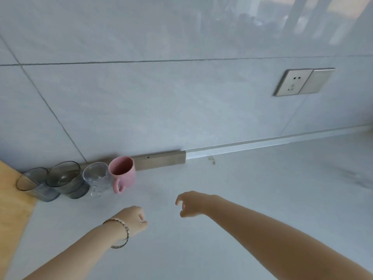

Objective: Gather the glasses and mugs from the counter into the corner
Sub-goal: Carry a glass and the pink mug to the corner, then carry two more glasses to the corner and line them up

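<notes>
On the bench (222, 199): 3 glasses, i.e. 2 grey glasses (34, 183) (65, 178) plus 1 clear glass (96, 178), 1 pink mug (122, 171), 2 hands (134, 220) (190, 204), 1 bracelet (121, 231), 1 wall socket (292, 82).

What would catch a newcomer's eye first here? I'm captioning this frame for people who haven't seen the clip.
Probably the pink mug, the one spot of colour, standing at the right end of a row against the wall with a clear glass and two smoky grey glasses to its left, in the corner. Next, the two bare hands over the pale counter, the left hand loosely curled, the right hand with fingers curled; neither holds anything.
</notes>
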The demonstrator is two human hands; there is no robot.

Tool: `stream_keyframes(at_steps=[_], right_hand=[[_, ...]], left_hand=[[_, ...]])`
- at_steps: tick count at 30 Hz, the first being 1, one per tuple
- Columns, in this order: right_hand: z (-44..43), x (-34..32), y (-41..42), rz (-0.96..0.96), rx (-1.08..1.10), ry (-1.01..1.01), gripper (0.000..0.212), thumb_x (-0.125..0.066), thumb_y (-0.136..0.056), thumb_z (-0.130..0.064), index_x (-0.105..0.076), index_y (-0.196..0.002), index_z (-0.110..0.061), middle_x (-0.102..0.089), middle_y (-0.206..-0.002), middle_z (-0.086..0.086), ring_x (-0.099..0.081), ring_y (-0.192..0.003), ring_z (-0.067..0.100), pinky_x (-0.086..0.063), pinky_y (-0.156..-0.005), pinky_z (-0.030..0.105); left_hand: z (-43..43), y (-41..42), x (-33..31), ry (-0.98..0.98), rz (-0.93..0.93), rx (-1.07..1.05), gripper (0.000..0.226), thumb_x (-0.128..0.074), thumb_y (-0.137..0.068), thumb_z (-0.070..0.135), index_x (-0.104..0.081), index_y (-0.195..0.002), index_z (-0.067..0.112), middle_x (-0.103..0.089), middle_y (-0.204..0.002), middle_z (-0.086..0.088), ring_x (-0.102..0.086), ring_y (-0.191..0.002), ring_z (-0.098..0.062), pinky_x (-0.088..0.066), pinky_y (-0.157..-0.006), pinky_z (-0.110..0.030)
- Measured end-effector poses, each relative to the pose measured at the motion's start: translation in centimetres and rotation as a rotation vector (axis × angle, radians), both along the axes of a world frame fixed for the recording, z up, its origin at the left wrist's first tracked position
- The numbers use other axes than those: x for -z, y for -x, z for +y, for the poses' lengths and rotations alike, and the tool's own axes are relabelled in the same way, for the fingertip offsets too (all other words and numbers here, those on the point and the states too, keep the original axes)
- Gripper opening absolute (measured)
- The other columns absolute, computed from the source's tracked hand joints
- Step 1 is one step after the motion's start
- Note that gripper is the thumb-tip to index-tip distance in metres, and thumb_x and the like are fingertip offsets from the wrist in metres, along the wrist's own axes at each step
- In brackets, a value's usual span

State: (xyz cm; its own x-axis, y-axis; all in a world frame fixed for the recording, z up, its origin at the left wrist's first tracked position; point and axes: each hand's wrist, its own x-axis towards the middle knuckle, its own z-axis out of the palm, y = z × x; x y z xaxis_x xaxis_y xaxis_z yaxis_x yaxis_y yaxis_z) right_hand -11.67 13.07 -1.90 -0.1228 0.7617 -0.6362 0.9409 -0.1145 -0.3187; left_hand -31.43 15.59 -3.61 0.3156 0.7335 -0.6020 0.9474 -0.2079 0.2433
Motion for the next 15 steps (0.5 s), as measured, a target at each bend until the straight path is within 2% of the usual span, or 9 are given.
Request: stream_keyframes(at_steps=[1,3,5,7,10,15], right_hand=[[-1.4,-0.2,-2.1,-0.02,0.008,0.018,0.047,-0.052,-0.092,-0.019,-0.044,-0.137,-0.016,-0.056,-0.133,0.005,-0.047,-0.128,0.022,-0.04,-0.102,0.036],[-4.3,-0.8,-6.7,-0.054,0.048,0.049,0.047,-0.053,-0.092,-0.022,-0.044,-0.137,-0.016,-0.058,-0.132,0.005,-0.048,-0.126,0.022,-0.04,-0.099,0.035],[-7.3,-1.2,-12.0,-0.084,0.107,0.063,0.047,-0.054,-0.092,-0.024,-0.044,-0.137,-0.016,-0.058,-0.132,0.004,-0.048,-0.126,0.022,-0.04,-0.1,0.036],[-10.4,-1.8,-17.7,-0.107,0.183,0.069,0.047,-0.054,-0.092,-0.024,-0.043,-0.137,-0.016,-0.056,-0.134,0.004,-0.048,-0.127,0.022,-0.04,-0.1,0.035],[-14.7,-2.3,-27.0,-0.129,0.291,0.072,0.047,-0.053,-0.093,-0.023,-0.042,-0.138,-0.015,-0.053,-0.136,0.003,-0.048,-0.127,0.021,-0.039,-0.101,0.034],[-20.7,-2.0,-42.7,-0.147,0.483,0.001,0.042,-0.049,-0.092,-0.021,-0.047,-0.133,-0.017,-0.053,-0.134,0.001,-0.047,-0.126,0.019,-0.04,-0.098,0.03]], left_hand=[[-0.7,-1.9,0.2,0.001,-0.015,0.018,0.002,-0.05,-0.088,0.025,-0.052,-0.087,0.025,-0.059,-0.111,-0.001,-0.055,-0.1,-0.016,-0.041,-0.085,-0.023],[-2.2,-6.2,0.5,-0.012,-0.044,0.061,0.017,-0.05,-0.09,0.025,-0.057,-0.104,0.019,-0.059,-0.122,-0.001,-0.056,-0.107,-0.016,-0.041,-0.088,-0.022],[-3.8,-10.9,0.6,-0.004,-0.062,0.098,0.026,-0.05,-0.09,0.026,-0.056,-0.113,0.015,-0.059,-0.119,-0.002,-0.058,-0.104,-0.017,-0.042,-0.085,-0.022],[-5.6,-16.1,0.4,0.014,-0.088,0.142,0.02,-0.051,-0.09,0.027,-0.055,-0.107,0.018,-0.059,-0.109,0.0,-0.059,-0.101,-0.018,-0.044,-0.086,-0.024],[-8.3,-24.4,-0.3,0.003,-0.125,0.225,0.007,-0.051,-0.09,0.028,-0.05,-0.096,0.025,-0.058,-0.112,0.001,-0.053,-0.093,-0.014,-0.044,-0.092,-0.024],[-11.9,-38.3,-0.8,0.01,-0.146,0.26,0.004,-0.051,-0.089,0.028,-0.046,-0.089,0.027,-0.054,-0.098,0.006,-0.055,-0.092,-0.015,-0.046,-0.091,-0.026]])
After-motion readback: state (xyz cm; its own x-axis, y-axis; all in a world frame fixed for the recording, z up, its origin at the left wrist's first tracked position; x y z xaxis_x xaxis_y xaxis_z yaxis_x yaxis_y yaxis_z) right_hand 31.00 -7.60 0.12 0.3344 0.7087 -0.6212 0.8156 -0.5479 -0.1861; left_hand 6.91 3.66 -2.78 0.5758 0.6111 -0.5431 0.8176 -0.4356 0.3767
